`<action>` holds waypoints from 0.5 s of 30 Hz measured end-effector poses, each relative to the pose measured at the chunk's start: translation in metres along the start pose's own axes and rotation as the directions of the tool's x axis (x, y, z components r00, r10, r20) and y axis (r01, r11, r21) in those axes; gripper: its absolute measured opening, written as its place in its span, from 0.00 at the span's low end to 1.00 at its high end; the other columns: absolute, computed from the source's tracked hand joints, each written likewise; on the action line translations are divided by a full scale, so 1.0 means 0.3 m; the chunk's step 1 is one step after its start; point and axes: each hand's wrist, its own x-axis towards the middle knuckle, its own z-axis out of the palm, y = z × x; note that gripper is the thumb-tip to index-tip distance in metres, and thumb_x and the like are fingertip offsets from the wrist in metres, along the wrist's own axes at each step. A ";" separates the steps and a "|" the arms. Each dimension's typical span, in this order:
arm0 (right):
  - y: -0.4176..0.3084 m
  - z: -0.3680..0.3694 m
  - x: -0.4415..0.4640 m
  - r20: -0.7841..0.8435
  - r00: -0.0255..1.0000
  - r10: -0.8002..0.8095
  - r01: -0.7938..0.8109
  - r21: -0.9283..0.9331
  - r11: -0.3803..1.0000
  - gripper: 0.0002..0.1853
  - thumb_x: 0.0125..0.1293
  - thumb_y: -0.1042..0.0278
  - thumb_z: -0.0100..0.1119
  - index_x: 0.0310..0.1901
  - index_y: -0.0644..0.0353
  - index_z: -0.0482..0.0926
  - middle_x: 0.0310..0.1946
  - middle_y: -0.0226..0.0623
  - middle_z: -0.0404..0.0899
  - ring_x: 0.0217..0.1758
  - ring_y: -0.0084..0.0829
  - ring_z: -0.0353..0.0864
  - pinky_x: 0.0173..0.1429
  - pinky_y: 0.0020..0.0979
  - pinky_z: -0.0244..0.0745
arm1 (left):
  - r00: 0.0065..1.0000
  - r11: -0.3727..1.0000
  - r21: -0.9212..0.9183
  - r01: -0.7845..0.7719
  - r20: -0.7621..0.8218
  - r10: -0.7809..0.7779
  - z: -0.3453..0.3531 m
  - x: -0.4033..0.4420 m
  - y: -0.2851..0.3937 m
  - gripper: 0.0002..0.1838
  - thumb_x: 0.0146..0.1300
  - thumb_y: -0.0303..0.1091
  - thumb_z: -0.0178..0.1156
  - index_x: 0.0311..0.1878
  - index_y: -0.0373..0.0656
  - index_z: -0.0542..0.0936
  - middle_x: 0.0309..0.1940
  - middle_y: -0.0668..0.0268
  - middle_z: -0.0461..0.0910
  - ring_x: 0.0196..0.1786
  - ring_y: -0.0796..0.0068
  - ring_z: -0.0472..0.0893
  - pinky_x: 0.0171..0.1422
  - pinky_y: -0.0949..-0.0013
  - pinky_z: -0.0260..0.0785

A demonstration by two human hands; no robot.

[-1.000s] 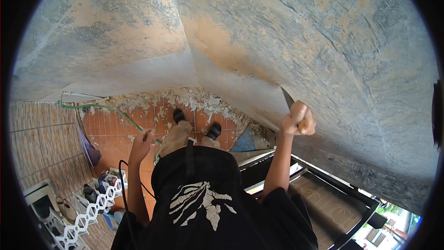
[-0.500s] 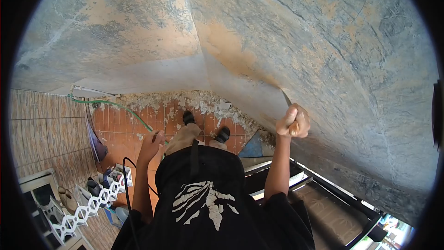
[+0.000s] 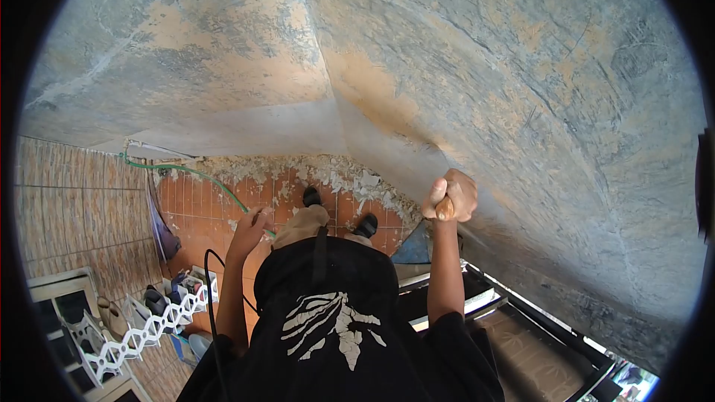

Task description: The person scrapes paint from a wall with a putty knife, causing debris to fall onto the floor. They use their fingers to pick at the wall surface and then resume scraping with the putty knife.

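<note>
My right hand is wrapped round the wooden handle of a scraper, held up close to the right-hand wall. The scraper's blade is mostly hidden behind my fist. Grey and orange patches of worn coating cover that wall, above a smoother pale band lower down. My left hand hangs over the tiled floor with its fingers loosely bent and apart, holding nothing. Under it a green hose runs across the floor.
Peeled flakes litter the orange tiles along the wall's foot. A white shoe rack with shoes stands at lower left, and a black cable passes my left arm. A dark-framed panel lies at lower right.
My right hand has moved left and slightly down along the wall with the scraper. The view has shifted, so the floor and rack appear farther right. My left hand stays loosely open.
</note>
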 end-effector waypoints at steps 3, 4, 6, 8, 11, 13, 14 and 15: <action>0.061 0.036 -0.051 0.088 0.996 -0.034 0.042 -0.091 0.995 0.24 0.59 0.75 0.56 0.10 0.56 0.56 0.06 0.28 0.53 0.06 0.25 0.52 0.13 0.26 0.48 | 0.995 0.989 0.147 -0.029 0.094 0.015 -0.019 0.037 -0.043 0.21 0.70 0.41 0.48 0.54 0.31 0.73 0.33 0.59 0.80 0.37 0.71 0.81 0.44 0.69 0.71; 0.010 0.038 -0.035 0.099 0.995 -0.007 0.012 -0.050 0.999 0.23 0.60 0.74 0.55 0.10 0.58 0.57 0.07 0.31 0.56 0.07 0.26 0.55 0.14 0.27 0.50 | 0.996 0.988 0.150 -0.038 0.084 0.026 -0.029 0.048 -0.041 0.21 0.70 0.41 0.48 0.54 0.31 0.73 0.33 0.59 0.80 0.37 0.71 0.81 0.44 0.69 0.71; -0.019 0.065 -0.010 0.111 0.993 -0.042 0.042 0.007 0.999 0.22 0.59 0.74 0.57 0.11 0.60 0.58 0.08 0.34 0.59 0.08 0.29 0.58 0.15 0.28 0.52 | 0.999 0.986 0.161 -0.041 0.015 0.039 -0.037 0.045 -0.053 0.21 0.70 0.40 0.48 0.56 0.30 0.72 0.33 0.59 0.80 0.37 0.71 0.81 0.45 0.69 0.71; 0.083 0.097 -0.114 0.210 0.978 0.017 -0.010 -0.034 0.999 0.23 0.58 0.74 0.57 0.11 0.59 0.58 0.07 0.34 0.57 0.07 0.29 0.56 0.15 0.28 0.51 | 0.999 0.993 0.121 0.000 0.044 -0.006 -0.034 0.029 -0.045 0.21 0.70 0.39 0.47 0.56 0.30 0.72 0.32 0.59 0.80 0.37 0.71 0.80 0.45 0.69 0.71; 0.146 0.167 -0.150 0.253 0.967 0.038 -0.023 -0.063 0.998 0.23 0.57 0.75 0.59 0.11 0.57 0.56 0.07 0.32 0.53 0.06 0.29 0.53 0.14 0.29 0.48 | 0.987 0.978 0.180 -0.104 0.140 0.080 -0.085 0.131 -0.057 0.21 0.70 0.46 0.48 0.53 0.37 0.73 0.32 0.64 0.80 0.38 0.75 0.80 0.42 0.70 0.70; 0.056 0.159 -0.122 0.148 0.987 0.059 -0.053 -0.044 0.998 0.23 0.54 0.75 0.60 0.12 0.57 0.56 0.07 0.34 0.53 0.07 0.33 0.54 0.15 0.31 0.49 | 0.994 0.976 0.213 -0.050 0.110 0.027 -0.101 0.141 -0.050 0.21 0.70 0.45 0.48 0.54 0.37 0.73 0.33 0.64 0.81 0.38 0.75 0.80 0.44 0.70 0.70; 0.031 0.164 -0.110 0.136 0.990 0.035 -0.031 -0.036 0.999 0.22 0.54 0.75 0.61 0.12 0.56 0.57 0.07 0.34 0.54 0.07 0.34 0.54 0.15 0.32 0.49 | 0.996 0.979 0.202 -0.017 0.084 0.000 -0.110 0.159 -0.034 0.21 0.70 0.45 0.48 0.54 0.36 0.73 0.34 0.64 0.81 0.38 0.75 0.80 0.43 0.69 0.70; 0.067 0.182 -0.129 0.122 0.992 0.044 -0.037 -0.060 0.998 0.22 0.54 0.75 0.61 0.12 0.56 0.57 0.07 0.34 0.54 0.07 0.34 0.54 0.15 0.32 0.49 | 0.995 0.975 0.219 -0.029 0.105 0.006 -0.121 0.199 -0.019 0.21 0.70 0.45 0.48 0.54 0.36 0.73 0.34 0.64 0.81 0.38 0.75 0.80 0.43 0.69 0.70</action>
